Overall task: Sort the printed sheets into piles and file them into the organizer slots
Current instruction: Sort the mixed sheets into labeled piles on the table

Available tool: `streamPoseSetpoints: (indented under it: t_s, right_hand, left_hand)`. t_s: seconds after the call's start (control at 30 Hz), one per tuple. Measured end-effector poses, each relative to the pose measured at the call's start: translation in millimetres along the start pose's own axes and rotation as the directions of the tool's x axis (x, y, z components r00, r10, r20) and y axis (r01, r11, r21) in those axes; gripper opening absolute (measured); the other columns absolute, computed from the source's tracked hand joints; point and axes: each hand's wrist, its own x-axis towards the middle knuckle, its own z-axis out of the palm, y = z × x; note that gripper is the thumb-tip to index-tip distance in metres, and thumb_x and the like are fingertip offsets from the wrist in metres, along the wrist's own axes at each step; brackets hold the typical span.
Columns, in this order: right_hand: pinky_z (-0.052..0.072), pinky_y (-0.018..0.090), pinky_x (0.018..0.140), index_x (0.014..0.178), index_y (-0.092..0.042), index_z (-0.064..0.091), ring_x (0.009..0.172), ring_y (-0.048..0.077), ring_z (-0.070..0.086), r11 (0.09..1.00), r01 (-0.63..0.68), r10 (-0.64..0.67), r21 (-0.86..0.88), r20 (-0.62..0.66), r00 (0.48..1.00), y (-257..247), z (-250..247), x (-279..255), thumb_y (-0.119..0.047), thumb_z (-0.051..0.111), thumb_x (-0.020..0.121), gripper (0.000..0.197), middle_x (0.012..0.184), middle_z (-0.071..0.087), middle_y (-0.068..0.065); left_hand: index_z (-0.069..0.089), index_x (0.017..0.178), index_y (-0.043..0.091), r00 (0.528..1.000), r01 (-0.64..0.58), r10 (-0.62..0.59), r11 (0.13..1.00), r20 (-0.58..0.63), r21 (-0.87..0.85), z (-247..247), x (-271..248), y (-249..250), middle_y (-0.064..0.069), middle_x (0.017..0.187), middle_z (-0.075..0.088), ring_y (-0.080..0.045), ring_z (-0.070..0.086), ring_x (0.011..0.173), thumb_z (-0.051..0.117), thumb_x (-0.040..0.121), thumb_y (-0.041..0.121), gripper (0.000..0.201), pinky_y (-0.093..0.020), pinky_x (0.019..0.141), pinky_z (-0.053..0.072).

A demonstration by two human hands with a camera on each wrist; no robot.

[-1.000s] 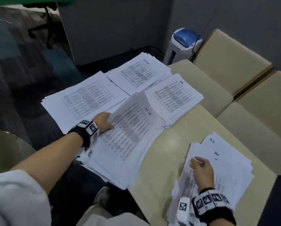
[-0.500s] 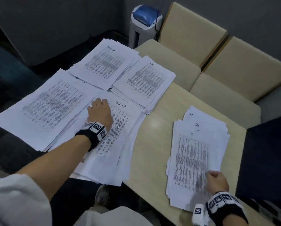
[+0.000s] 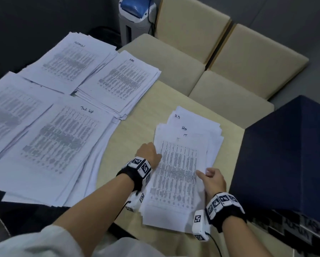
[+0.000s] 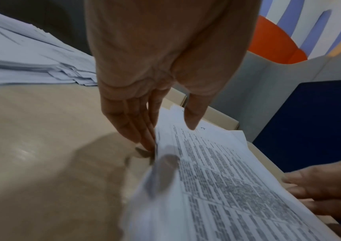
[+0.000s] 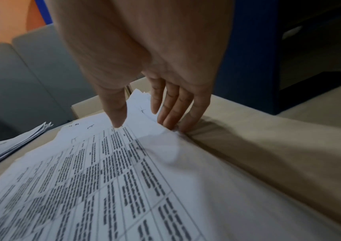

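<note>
The unsorted stack of printed sheets [image 3: 181,164] lies on the right part of the desk [image 3: 136,112], its long axis running away from the person, with handwritten labels at the far ends of the fanned-out sheets. Both hands flank it. The left hand [image 3: 149,153] is at the stack's left long edge, its straight fingers [image 4: 136,128] reaching down beside and under the paper edge while the thumb hovers above the top sheet. The right hand [image 3: 212,179] is at the right long edge, its fingers [image 5: 173,112] set against the sheet edge where it meets the desk, the thumb over the printed table. Neither grip has closed on the paper; both hands are open with fingers extended. My reading is that the coming move is either to square the stack or to lift the top sheet, and both hands are equally close, one on each side.

To the left, well apart from this stack, four sorted piles [image 3: 66,141] cover the desk and overlap one another at their edges. Just right of the stack stands a dark blue organizer [image 3: 289,154]; whether its slots hold anything cannot be told from here. Beyond the desk are beige chairs [image 3: 229,75] and a blue-topped shredder [image 3: 136,13].
</note>
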Motion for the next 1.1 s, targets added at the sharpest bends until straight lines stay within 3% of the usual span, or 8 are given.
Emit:
streamPoseSetpoints:
  t_s: [0.13, 0.33, 0.5, 0.67, 0.87, 0.93, 1.0, 1.1]
  right_hand:
    - [0.045, 0.026, 0.076, 0.092, -0.013, 0.062, 0.082, 0.021, 0.062, 0.998, 0.043, -0.042, 0.053, -0.015, 0.999, 9, 2, 9, -0.02, 0.085, 0.074, 0.03, 0.086, 0.065, 0.002]
    - [0.048, 0.03, 0.074, 0.084, -0.003, 0.065, 0.082, 0.031, 0.064, 0.992, 0.122, -0.121, 0.031, -0.028, 0.992, 13, -1, 13, -0.019, 0.066, 0.091, 0.017, 0.082, 0.068, 0.009]
    - [0.048, 0.03, 0.077, 0.102, -0.009, 0.062, 0.089, 0.028, 0.062, 0.994, 0.021, -0.006, 0.106, -0.134, 0.991, 15, -16, 2, -0.003, 0.058, 0.087, 0.017, 0.094, 0.066, 0.006]
    - [0.053, 0.046, 0.091, 0.102, -0.008, 0.064, 0.094, 0.03, 0.065, 0.904, -0.113, 0.172, 0.413, -0.109, 0.979, 17, -19, -4, 0.001, 0.067, 0.075, 0.028, 0.105, 0.07, 0.012]
    - [0.053, 0.045, 0.095, 0.096, -0.013, 0.076, 0.105, 0.027, 0.067, 0.865, -0.067, 0.057, 0.498, 0.034, 0.998, 11, -12, -10, -0.01, 0.076, 0.076, 0.02, 0.108, 0.074, 0.008]
    - [0.045, 0.043, 0.101, 0.096, -0.01, 0.076, 0.115, 0.022, 0.06, 0.816, -0.042, -0.019, 0.577, 0.1, 0.995, 9, -10, -14, -0.011, 0.077, 0.077, 0.019, 0.127, 0.066, 0.003]
    - [0.047, 0.045, 0.096, 0.096, -0.008, 0.074, 0.106, 0.025, 0.062, 0.787, -0.052, -0.045, 0.615, 0.14, 0.989, 11, -8, -15, -0.034, 0.084, 0.068, 0.039, 0.117, 0.068, 0.008]
    - [0.052, 0.045, 0.085, 0.083, -0.019, 0.07, 0.095, 0.029, 0.063, 0.782, -0.038, 0.036, 0.622, 0.015, 0.999, 15, 1, -17, -0.016, 0.077, 0.079, 0.008, 0.093, 0.069, 0.007]
  left_hand:
    - [0.056, 0.112, 0.01, 0.981, 0.047, -0.068, 0.992, -0.179, -0.121, 9, -1, 2, -0.009, 0.112, 0.06, -0.029, 0.059, 0.1, 0.06, 0.091, 0.03, 0.029, -0.038, 0.084, 0.051]
    - [0.058, 0.076, 0.016, 0.954, 0.086, -0.156, 0.96, -0.256, -0.267, -4, 7, -8, -0.005, 0.081, 0.066, -0.025, 0.064, 0.078, 0.077, 0.078, 0.027, 0.022, -0.029, 0.065, 0.052]
    - [0.059, 0.074, 0.008, 0.979, 0.005, -0.001, 1.0, -0.205, 0.019, -23, 15, -16, -0.015, 0.082, 0.068, -0.032, 0.064, 0.077, 0.063, 0.092, 0.024, 0.024, -0.03, 0.063, 0.046]
    - [0.06, 0.085, 0.014, 0.962, -0.097, 0.177, 0.933, -0.209, 0.346, -40, 10, -15, -0.001, 0.072, 0.056, -0.022, 0.055, 0.063, 0.044, 0.101, 0.033, 0.029, -0.029, 0.057, 0.042]
    - [0.067, 0.086, 0.008, 0.921, -0.341, 0.296, 0.926, -0.253, -0.16, -39, 1, -24, -0.007, 0.075, 0.066, -0.024, 0.06, 0.07, 0.053, 0.091, 0.002, 0.015, -0.024, 0.06, 0.043]
    - [0.071, 0.083, 0.008, 0.94, -0.342, 0.315, 0.837, -0.133, -0.428, -37, -9, -24, -0.003, 0.078, 0.067, -0.017, 0.061, 0.074, 0.055, 0.083, -0.012, 0.026, -0.017, 0.065, 0.045]
    - [0.072, 0.079, 0.004, 0.949, -0.254, 0.314, 0.738, -0.015, -0.625, -34, -14, -25, -0.008, 0.082, 0.072, -0.022, 0.066, 0.083, 0.051, 0.074, -0.021, 0.033, -0.029, 0.074, 0.052]
    - [0.068, 0.088, 0.013, 0.988, -0.156, 0.13, 0.88, -0.089, -0.449, -24, -10, -30, -0.004, 0.092, 0.07, -0.023, 0.064, 0.09, 0.055, 0.08, -0.007, 0.025, -0.029, 0.077, 0.049]
